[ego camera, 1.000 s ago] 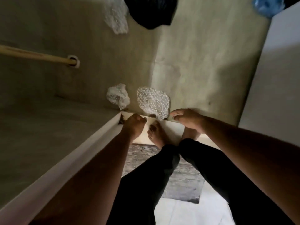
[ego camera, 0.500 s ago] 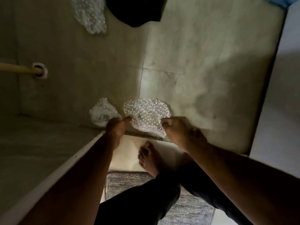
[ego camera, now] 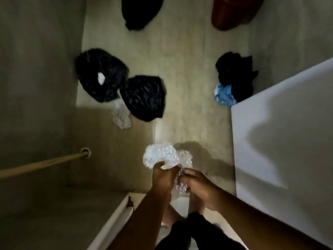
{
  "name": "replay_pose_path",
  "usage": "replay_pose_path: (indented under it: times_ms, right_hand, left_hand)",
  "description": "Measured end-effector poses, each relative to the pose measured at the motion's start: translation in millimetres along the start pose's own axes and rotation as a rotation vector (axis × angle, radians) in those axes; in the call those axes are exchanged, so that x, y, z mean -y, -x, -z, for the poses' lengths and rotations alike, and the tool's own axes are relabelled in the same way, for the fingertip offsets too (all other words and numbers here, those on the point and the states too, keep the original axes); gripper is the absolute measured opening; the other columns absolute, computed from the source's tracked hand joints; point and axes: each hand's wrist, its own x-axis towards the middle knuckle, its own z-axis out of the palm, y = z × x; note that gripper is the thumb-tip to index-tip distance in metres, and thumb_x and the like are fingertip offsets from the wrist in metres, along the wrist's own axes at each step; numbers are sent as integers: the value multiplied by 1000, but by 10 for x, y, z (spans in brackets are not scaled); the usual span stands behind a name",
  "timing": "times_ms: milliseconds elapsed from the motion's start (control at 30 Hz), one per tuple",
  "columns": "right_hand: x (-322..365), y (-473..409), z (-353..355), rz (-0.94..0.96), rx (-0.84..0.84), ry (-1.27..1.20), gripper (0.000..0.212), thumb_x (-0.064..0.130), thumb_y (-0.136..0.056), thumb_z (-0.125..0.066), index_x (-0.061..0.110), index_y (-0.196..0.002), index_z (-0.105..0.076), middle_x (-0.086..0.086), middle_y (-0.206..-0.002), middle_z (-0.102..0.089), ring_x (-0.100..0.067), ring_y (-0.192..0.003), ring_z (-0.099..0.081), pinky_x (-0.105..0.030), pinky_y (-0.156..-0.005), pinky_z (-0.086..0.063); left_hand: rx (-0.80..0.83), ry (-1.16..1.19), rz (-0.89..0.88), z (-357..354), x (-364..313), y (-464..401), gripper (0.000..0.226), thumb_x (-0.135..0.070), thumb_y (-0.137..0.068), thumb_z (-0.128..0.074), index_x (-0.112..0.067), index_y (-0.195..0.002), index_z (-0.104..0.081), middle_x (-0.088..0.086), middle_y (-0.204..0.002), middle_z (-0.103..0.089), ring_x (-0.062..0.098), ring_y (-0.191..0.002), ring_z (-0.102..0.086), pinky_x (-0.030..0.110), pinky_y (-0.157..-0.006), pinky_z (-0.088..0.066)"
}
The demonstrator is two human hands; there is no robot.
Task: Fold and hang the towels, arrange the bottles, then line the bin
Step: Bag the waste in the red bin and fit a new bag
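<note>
I hold a crumpled wad of clear bubble wrap (ego camera: 163, 156) above the floor with both hands. My left hand (ego camera: 163, 176) grips its near left edge and my right hand (ego camera: 197, 184) grips the part hanging below it. Another piece of bubble wrap (ego camera: 121, 115) lies on the floor ahead, partly under a black plastic bag (ego camera: 144, 97). A second black bag (ego camera: 100, 74) with a white patch lies to its left, and a third (ego camera: 140, 11) sits at the top edge. A dark red bin (ego camera: 232, 12) shows at the top right.
A white panel (ego camera: 282, 138) rises along the right side. A dark cloth heap (ego camera: 236, 74) with a blue crumpled bag (ego camera: 223, 95) lies beside it. A wooden rod (ego camera: 43, 163) juts from the left wall. A white ledge (ego camera: 115, 221) runs at lower left, my feet below.
Both hands reached to the floor, took hold of the two bubble wrap pieces and lifted them together. My view tilted up, showing the black bags and bin.
</note>
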Motion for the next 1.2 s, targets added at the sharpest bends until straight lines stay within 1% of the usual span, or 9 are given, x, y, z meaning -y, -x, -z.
replay_pose_path:
  times_ms: [133,267,433,533,633,800,1033,1133,1200]
  right_hand:
    - [631,253,129,219,-70,318,17,22,-89,-69,36,-92,-78,3,-98,-76,-15,-97,-72,-43,-96,-57]
    - [1226,65,275,550,-460,823,39,51,-65,-68,44,-103,-66,15,-110,-51,-16,-107,-55,-34,-91,-47]
    - [2092,-237,400,295,15,356,117,14,-71,-88,38,-158,-14,15,-157,-20,-5,-145,-25,-16,-105,-42]
    - [2526,-497,284,148,236,303,88,13,-66,-86,28,-145,-51,-3,-145,-60,-23,-132,-58,-45,-108,-51]
    - [2786,-758,67,99,134,361,59,26,-58,-84,17,-115,-72,-12,-110,-78,-25,-103,-73,-57,-102,-52]
    - [3379,-1198,-160,88,52,669,20,15,-82,-77,19,-102,-75,5,-86,-76,4,-71,-69,-15,-65,-53]
    - [3812,-2605,-125,135,74,1022,65,30,-79,-87,9,-136,-65,-1,-156,-41,-18,-143,-43,-25,-115,-34]
    - [3780,-3396,-27,184,27,985,61,26,-81,-86,6,-135,-65,-2,-161,-36,-19,-146,-40,-24,-114,-33]
    - [3709,-3806,14,207,-30,920,62,23,-82,-85,4,-136,-63,-3,-157,-40,-20,-143,-43,-23,-112,-34]
  left_hand:
    - [99,-161,-45,-209,-592,357,30,-28,-85,-84,-3,-79,-67,19,-73,-66,29,-66,-67,27,-54,-52]
    - [105,-77,-31,-316,-1073,331,45,-28,-72,-83,-5,-110,-74,27,-114,-73,44,-102,-73,58,-95,-58]
    - [209,-59,31,-275,-1772,174,81,-19,-63,-81,-5,-139,-58,17,-120,-73,32,-97,-76,41,-76,-64]
    - [245,-129,141,-206,-2259,74,57,-20,-68,-69,1,-120,-72,18,-101,-75,30,-84,-73,28,-62,-57]
    - [134,-159,72,-106,-2627,-20,45,-22,-68,-66,-1,-105,-78,18,-92,-75,29,-81,-70,27,-67,-53]
    - [-180,-165,-110,124,-3076,-227,15,-16,-89,-63,-6,-86,-73,15,-80,-75,30,-73,-70,34,-60,-56]
    - [-285,-188,-97,453,-3368,-1242,25,-9,-99,-57,-17,-78,-68,1,-76,-71,15,-76,-66,23,-59,-46]
    - [-359,-242,-112,681,-3254,-2108,10,-31,-93,-68,-23,-89,-73,7,-105,-72,23,-103,-66,34,-88,-51]
    - [-457,-419,-115,843,-3173,-2688,43,-47,-88,-73,-25,-124,-70,14,-138,-59,34,-131,-54,44,-113,-42]
